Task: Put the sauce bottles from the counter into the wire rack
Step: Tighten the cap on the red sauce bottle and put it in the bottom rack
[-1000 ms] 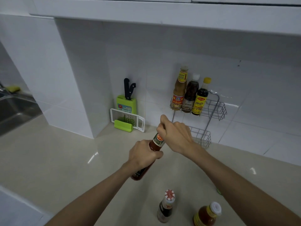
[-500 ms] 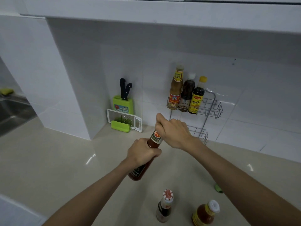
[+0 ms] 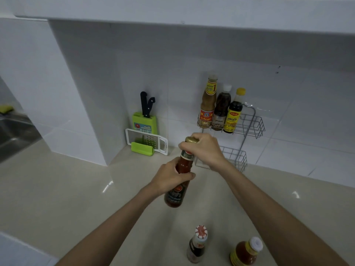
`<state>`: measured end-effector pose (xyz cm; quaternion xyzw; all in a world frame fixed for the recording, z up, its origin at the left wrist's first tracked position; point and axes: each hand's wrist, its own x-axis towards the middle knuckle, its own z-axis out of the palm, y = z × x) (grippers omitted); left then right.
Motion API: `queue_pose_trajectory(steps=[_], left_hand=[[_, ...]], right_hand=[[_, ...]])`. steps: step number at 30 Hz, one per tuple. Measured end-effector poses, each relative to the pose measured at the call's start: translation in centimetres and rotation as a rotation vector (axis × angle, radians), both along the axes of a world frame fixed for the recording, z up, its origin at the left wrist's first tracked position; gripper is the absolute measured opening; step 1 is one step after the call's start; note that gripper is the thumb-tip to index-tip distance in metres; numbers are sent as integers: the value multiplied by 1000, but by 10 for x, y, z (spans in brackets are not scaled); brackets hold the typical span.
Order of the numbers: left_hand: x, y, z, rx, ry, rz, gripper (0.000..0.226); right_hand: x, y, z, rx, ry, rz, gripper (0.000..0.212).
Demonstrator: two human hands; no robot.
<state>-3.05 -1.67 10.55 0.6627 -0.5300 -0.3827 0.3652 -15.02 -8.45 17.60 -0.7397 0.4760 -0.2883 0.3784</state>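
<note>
A red sauce bottle (image 3: pixel 177 191) with a gold cap hangs in the air over the counter, a little tilted. My left hand (image 3: pixel 171 176) grips its body, and my right hand (image 3: pixel 206 149) is closed over its neck and cap. Behind my hands stands the two-tier wire rack (image 3: pixel 251 124) against the wall tiles. Its upper tier holds three bottles: a tan one (image 3: pixel 207 104), a dark one (image 3: pixel 221 110) and a yellow-capped one (image 3: pixel 233 114). The lower tier (image 3: pixel 238 159) looks empty. Two more bottles stand on the counter near me: a dark one with a red-white cap (image 3: pixel 197 244) and an orange one with a white cap (image 3: pixel 246 252).
A green knife block (image 3: pixel 145 121) with two black-handled knives and a white grater (image 3: pixel 151 142) stand left of the rack in the corner. A steel sink (image 3: pixel 13 135) lies at far left. A white cabinet (image 3: pixel 172 10) overhangs the beige counter (image 3: pixel 57 189).
My right hand has shifted on the bottle top, so the gold cap now shows. Both hands have kept the red bottle in about the same place in front of the rack.
</note>
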Motion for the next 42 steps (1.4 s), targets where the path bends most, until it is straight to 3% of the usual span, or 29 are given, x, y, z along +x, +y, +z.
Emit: queue_pose_trajectory(steps=[2, 4, 10, 12, 15, 18, 23, 26, 31, 33, 42], left_hand=[[15, 4, -6, 38, 146, -119, 54], [23, 10, -15, 68, 154, -195, 63], [15, -4, -31, -49, 294, -47, 57], [13, -13, -38, -53, 309, -36, 57], [11, -27, -49, -41, 298, -41, 60], [6, -49, -56, 0, 240, -82, 60], [4, -107, -64, 16, 72, -189, 74], [10, -144, -69, 49, -12, -137, 84], [9, -184, -76, 273, -20, -122, 85], [4, -192, -79, 329, -14, -130, 87], [1, -212, -99, 353, 73, -140, 81]], right_hand=[[-2, -10, 20, -14, 8, 48, 21], [-6, -20, 38, -13, -1, 61, 25], [-13, -35, 48, 44, -117, 27, 38], [-21, -32, 30, 65, -69, 85, 41], [-36, -29, -13, 182, -23, 165, 39], [-43, -37, -45, 252, -150, 73, 33], [-49, -71, -80, 42, -164, -174, 32], [-46, -94, -103, -113, -123, -328, 29], [-40, -128, -140, -147, -246, -293, 41], [-38, -140, -151, -185, -192, -279, 48], [-23, -182, -182, -115, 36, -265, 37]])
